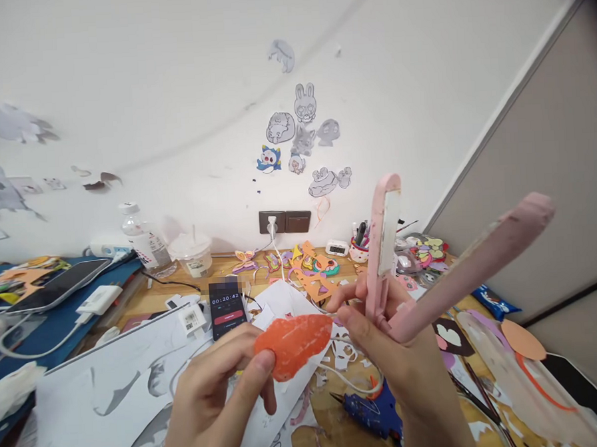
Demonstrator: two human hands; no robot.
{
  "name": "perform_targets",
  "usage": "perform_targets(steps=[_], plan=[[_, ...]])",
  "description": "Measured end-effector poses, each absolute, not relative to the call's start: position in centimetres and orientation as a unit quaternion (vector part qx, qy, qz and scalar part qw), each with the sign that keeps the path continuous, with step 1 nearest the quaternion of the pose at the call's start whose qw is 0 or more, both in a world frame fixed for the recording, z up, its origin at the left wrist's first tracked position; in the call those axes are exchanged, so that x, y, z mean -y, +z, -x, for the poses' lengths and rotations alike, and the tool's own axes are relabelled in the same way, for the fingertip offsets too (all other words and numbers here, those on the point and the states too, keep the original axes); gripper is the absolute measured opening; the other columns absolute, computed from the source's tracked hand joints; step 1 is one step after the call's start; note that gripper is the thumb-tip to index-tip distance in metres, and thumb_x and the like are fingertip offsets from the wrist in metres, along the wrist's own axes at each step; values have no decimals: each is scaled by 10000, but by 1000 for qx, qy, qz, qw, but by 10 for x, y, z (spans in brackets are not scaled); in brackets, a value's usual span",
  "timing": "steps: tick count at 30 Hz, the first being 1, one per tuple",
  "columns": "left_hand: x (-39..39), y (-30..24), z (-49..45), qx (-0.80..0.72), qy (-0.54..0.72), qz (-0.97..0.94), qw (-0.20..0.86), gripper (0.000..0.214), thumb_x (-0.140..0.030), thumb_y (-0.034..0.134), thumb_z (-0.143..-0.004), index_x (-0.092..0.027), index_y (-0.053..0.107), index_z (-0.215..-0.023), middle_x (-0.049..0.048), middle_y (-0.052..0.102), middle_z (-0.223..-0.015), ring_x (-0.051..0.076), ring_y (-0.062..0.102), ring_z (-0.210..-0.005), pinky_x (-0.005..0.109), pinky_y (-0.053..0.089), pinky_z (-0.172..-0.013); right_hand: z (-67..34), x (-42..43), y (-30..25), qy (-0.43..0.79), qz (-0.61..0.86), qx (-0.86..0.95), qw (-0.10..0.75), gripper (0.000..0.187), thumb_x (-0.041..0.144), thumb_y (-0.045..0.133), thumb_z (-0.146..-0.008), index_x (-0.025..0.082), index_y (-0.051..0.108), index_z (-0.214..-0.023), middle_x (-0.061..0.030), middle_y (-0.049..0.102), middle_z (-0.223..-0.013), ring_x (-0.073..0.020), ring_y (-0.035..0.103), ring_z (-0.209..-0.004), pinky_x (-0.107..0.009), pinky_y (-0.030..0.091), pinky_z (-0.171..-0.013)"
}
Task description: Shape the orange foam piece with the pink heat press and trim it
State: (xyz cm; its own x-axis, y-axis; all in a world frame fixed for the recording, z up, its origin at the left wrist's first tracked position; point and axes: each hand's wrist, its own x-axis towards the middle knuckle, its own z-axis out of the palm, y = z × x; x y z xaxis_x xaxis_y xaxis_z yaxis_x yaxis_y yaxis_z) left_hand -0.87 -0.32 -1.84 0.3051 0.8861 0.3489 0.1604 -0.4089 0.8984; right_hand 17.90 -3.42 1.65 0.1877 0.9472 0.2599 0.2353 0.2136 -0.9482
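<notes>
An orange, carrot-shaped foam cutout (295,344) is pinched at its left end between the thumb and fingers of my left hand (227,387). My right hand (392,338) is wrapped round a small pink hair straightener (380,259), whose two arms are spread wide apart in a V. The right thumb and forefinger also reach the narrow right end of the cutout. Below the hands, a blue glue gun (371,413) lies on the wooden table. White paper sheets (97,394) lie beneath and left of my left hand.
A phone showing a running timer (227,307) stands behind my left hand. Further back are a bottle (147,241), a lidded cup (193,254), a white clock (336,247) and a pen holder (360,248). A white cable (276,251) runs from the wall socket. Scissors (480,401) and paper scraps lie at right.
</notes>
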Motion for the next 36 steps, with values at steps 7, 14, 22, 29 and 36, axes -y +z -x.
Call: perform_targets(steps=[7,14,22,29,36], plan=[[5,-16,3,-338,445,-734,386,395,-269,457,-887,-190,574,-519,20,584,-605,143,559,-614,229,420,-601,-175,40,12,275,585,526,552,230,425,603,-757,211,535,-807,-12,561,-750,-125,442,-585,-268,365,-528],[10,-17,-4,-285,359,-840,290,193,-166,483,-852,-176,603,-702,33,601,-645,126,564,-554,200,437,-534,-173,38,12,151,630,556,520,170,396,555,-788,228,551,-813,-3,558,-729,-161,524,-679,-257,445,-602],[8,-16,0,-319,357,-828,292,157,-130,445,-847,-171,593,-818,62,625,-792,130,586,-605,210,456,-572,-174,33,8,161,635,574,491,196,417,548,-787,222,548,-812,17,579,-667,-150,532,-597,-241,434,-541],[3,-17,4,-355,432,-779,285,177,-188,410,-886,-168,581,-846,74,627,-809,169,590,-739,269,462,-683,-175,32,0,207,611,637,422,142,371,539,-787,229,528,-785,9,564,-644,-154,518,-572,-240,403,-495],[7,-22,1,-393,400,-695,451,267,-389,320,-934,-200,507,-917,-78,414,-429,92,371,-339,198,262,-349,-176,29,1,265,596,605,457,226,413,642,-684,231,591,-808,27,548,-631,-141,504,-561,-224,415,-497]])
